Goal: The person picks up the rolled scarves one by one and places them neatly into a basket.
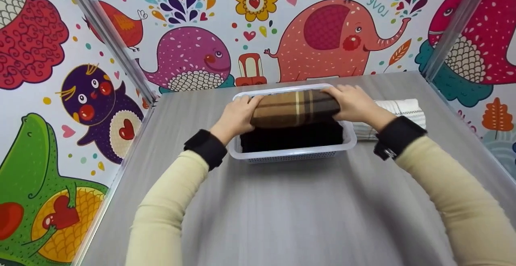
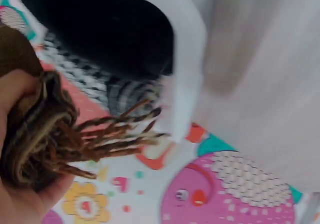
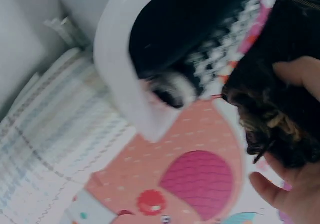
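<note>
A rolled plaid scarf (image 1: 282, 109), brown at one end and dark at the other, is held level over a white plastic basket (image 1: 292, 153). My left hand (image 1: 236, 116) grips its brown end, where twisted fringe (image 2: 107, 139) sticks out in the left wrist view. At the dark end, my right hand (image 1: 356, 104) holds the roll between thumb and fingers. Inside the basket lies a black cloth (image 1: 292, 137). Behind that, the wrist views show a black-and-white patterned textile (image 3: 215, 54), rolled at its end; the scarf hides it in the head view.
To the right of the basket, a folded white cloth with plaid stripes (image 1: 403, 111) lies on the grey table (image 1: 274, 213). Cartoon-printed walls (image 1: 250, 24) with metal corner posts (image 1: 109, 40) enclose the table at the back and sides.
</note>
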Motion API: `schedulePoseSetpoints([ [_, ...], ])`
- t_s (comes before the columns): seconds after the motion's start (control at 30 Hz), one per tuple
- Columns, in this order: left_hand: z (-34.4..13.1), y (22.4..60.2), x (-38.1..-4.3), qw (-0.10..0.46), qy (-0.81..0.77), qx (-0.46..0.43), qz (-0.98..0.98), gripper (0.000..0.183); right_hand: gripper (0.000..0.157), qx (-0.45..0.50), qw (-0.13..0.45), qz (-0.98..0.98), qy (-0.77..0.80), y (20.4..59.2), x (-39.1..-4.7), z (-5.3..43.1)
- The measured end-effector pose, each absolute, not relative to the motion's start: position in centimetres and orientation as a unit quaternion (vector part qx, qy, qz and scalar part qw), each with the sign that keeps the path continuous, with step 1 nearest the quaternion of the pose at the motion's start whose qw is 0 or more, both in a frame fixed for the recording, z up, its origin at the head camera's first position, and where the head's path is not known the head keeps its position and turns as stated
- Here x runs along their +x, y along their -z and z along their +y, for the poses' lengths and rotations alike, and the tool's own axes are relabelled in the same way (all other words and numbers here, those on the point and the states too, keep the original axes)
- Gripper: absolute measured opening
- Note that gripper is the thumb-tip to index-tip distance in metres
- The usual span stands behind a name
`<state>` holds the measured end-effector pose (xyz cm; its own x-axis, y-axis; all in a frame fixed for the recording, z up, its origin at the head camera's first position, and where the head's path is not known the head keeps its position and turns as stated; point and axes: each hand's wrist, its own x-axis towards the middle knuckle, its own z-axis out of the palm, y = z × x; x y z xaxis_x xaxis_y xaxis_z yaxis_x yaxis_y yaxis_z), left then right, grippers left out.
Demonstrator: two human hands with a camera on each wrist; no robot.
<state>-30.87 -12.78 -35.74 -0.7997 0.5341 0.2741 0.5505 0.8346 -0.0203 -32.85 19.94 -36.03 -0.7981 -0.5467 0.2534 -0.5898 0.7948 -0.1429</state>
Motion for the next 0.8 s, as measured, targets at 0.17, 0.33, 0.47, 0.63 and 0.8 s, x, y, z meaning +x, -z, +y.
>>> schedulePoseSetpoints([
  [0.17,-11.9,37.7,-32.6,0.117,-0.024,-0.264,-0.957,0.08,0.075,0.298,0.086,-0.949,-0.063,38.1,-35.0,19.8],
  [0.33,-11.2,38.6,-32.7,0.047,-0.071,-0.253,-0.964,0.082,0.078,0.285,0.01,-0.958,-0.034,39.3,-35.2,19.6],
  [0.47,-11.0,38.9,-32.9,0.011,-0.086,-0.253,-0.964,0.082,0.083,0.271,-0.044,-0.961,-0.028,39.7,-35.1,19.1],
  [0.63,-11.2,39.6,-33.0,-0.023,-0.075,-0.275,-0.958,0.082,0.086,0.257,-0.108,-0.96,-0.007,40.9,-35.1,18.3],
  [0.8,-11.4,40.3,-33.1,-0.055,-0.069,-0.268,-0.96,0.086,0.088,0.254,-0.115,-0.96,0.01,41.7,-35.3,17.6],
])
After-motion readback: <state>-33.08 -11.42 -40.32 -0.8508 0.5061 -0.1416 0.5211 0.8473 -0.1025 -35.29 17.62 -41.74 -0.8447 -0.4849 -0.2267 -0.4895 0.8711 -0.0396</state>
